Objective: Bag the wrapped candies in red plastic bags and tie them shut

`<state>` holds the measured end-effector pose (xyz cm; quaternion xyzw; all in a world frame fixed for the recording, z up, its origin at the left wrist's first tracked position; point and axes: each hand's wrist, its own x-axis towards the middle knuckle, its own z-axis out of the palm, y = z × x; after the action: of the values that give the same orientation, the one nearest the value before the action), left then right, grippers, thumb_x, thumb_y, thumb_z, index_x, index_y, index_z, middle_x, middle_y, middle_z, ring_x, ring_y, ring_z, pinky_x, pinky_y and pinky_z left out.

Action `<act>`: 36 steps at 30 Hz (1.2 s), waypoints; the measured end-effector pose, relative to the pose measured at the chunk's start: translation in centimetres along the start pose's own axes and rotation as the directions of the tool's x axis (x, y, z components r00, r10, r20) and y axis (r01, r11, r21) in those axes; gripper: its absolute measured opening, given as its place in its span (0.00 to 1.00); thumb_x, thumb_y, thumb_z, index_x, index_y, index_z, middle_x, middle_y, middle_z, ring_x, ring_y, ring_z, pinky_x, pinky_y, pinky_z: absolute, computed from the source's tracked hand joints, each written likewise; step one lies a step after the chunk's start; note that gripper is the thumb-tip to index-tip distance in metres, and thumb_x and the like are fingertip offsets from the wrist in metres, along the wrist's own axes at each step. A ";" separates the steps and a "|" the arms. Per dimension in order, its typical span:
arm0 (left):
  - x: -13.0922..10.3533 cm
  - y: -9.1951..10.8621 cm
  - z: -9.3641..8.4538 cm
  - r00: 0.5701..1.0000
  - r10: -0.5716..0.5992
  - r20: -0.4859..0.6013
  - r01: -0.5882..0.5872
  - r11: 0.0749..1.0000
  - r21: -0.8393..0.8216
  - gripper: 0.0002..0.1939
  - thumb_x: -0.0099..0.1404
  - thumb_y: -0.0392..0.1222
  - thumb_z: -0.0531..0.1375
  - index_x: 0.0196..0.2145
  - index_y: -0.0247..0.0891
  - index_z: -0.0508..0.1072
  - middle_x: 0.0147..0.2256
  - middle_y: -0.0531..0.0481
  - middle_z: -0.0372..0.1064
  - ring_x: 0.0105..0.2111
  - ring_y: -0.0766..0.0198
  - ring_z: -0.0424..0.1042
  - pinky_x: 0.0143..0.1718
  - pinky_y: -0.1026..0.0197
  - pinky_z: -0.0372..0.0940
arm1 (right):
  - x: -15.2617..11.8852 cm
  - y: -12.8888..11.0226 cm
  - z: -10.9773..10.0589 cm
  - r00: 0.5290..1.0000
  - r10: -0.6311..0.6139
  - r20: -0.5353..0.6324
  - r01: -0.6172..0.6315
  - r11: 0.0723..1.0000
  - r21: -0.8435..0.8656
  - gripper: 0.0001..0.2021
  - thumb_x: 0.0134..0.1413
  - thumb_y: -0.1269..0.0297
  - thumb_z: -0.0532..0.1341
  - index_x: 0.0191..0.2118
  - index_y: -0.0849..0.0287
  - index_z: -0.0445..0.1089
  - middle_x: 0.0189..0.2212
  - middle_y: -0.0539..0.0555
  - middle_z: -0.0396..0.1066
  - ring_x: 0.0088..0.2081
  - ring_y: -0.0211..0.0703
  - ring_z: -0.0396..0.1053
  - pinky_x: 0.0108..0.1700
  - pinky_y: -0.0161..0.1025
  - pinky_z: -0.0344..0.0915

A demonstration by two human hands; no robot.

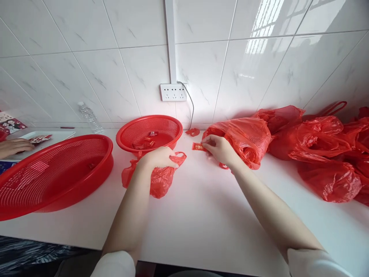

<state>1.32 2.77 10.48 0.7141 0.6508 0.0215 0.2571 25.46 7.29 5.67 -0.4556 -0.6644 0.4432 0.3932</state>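
My left hand (160, 157) is closed on a thin red plastic bag (161, 181), which hangs down onto the white table (190, 227) in front of the small red basket (122, 140). One loop of the bag sticks out past my fingers on the right. Between the thumb and fingers of my right hand (215, 148) is a small red packet (197, 146), held just left of a bulging red bag (245, 134). Several small red packets (153, 134) lie inside the small basket.
A large red basket (108, 161) stands at the left, with another person's hand (17, 147) beyond it near a white tray (67, 134). A clear bottle (90, 117) lies by the wall. Several red bags (328, 179) are heaped at the right.
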 end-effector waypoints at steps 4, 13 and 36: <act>0.4 0.1 0.4 1.000 0.015 -0.002 -0.015 0.999 -0.030 0.19 0.50 0.50 0.64 0.18 0.39 0.58 0.21 0.55 0.58 0.20 0.64 0.60 0.25 0.60 0.51 | 3.7 -0.7 4.0 0.999 0.016 0.048 -0.032 0.932 0.361 0.04 0.55 0.68 0.63 0.34 0.60 0.67 0.27 0.49 0.68 0.25 0.33 0.72 0.32 0.35 0.76; -0.6 -2.3 -1.1 0.999 0.026 0.025 -0.021 0.985 -0.172 0.19 0.48 0.42 0.65 0.41 0.45 0.76 0.37 0.51 0.75 0.35 0.58 0.74 0.28 0.63 0.64 | 4.6 2.3 3.4 0.998 0.040 0.054 -0.053 0.964 0.261 0.05 0.53 0.69 0.64 0.36 0.62 0.70 0.27 0.49 0.68 0.24 0.31 0.67 0.27 0.30 0.70; 3.1 1.3 3.1 0.905 0.202 -0.374 -0.269 0.953 -0.138 0.06 0.65 0.42 0.54 0.36 0.41 0.69 0.34 0.52 0.73 0.34 0.61 0.72 0.30 0.63 0.62 | -2.3 -4.4 0.8 0.759 -0.583 0.290 0.565 0.811 0.152 0.10 0.61 0.56 0.61 0.37 0.58 0.71 0.24 0.47 0.61 0.29 0.35 0.61 0.36 0.36 0.62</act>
<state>4.11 4.60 7.40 0.7446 0.5902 0.2422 0.1964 24.18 4.04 9.30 -0.1405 -0.8144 0.3880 0.4081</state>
